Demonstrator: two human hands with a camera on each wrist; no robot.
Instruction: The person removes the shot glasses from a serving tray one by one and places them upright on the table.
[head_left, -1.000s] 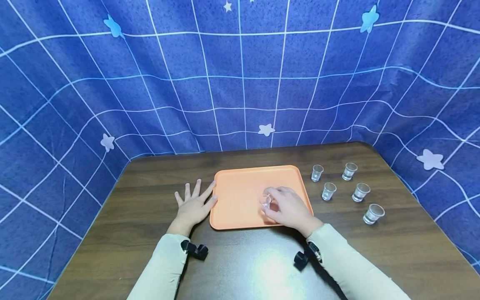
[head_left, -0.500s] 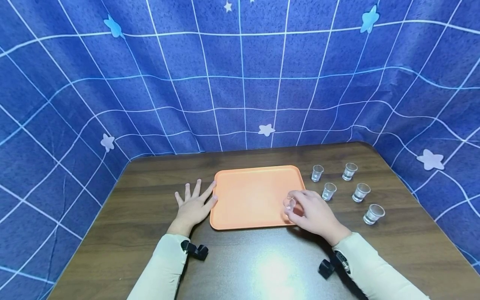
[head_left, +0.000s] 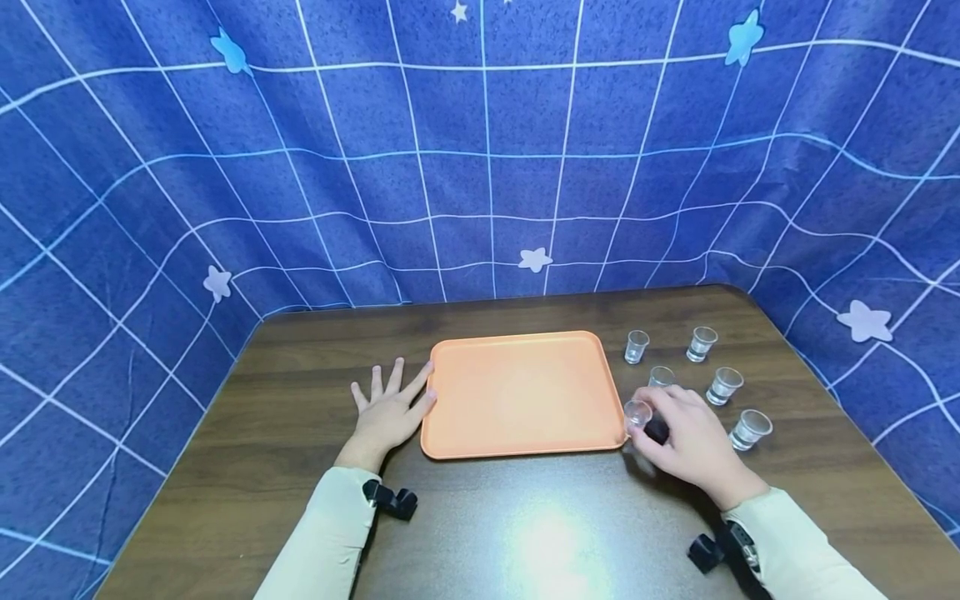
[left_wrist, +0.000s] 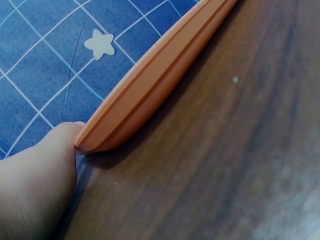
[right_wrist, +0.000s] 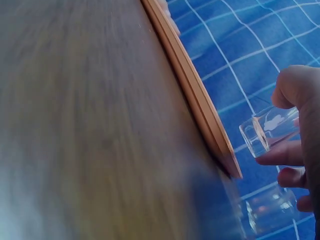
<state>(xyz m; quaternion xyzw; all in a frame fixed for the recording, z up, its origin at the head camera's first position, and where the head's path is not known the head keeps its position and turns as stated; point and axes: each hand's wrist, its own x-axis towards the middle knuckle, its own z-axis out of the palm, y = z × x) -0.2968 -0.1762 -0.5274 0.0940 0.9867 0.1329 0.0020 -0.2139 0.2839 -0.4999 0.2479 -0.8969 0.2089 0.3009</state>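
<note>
Left hand: the left hand (head_left: pixel 388 411) is lying flat on the dark wooden table (head_left: pixel 285 417), fingers straight and spread, holding nothing, with the forefinger and thumb touching the left edge of the tray; in the left wrist view a fingertip (left_wrist: pixel 62 135) is pressing against the tray's corner.
Tray: the orange plastic tray (head_left: pixel 517 392) is sitting flat in the middle of the table, between the two hands.
Right hand: the right hand (head_left: pixel 686 446) is hovering just off the tray's near right corner, fingers curled round a small clear shot glass (head_left: pixel 638 414), thumb and fingertips pinching its sides.
Held glass: it is being carried clear of the tray, above the table; in the right wrist view the glass (right_wrist: pixel 267 131) is tilting, mouth toward the tray edge.
Other glasses: five more clear shot glasses (head_left: pixel 723 385) are standing upright on the table to the right of the tray, one partly hidden behind the right hand.
Backdrop: a blue grid cloth with stars (head_left: pixel 480 150) is hanging behind the table.
</note>
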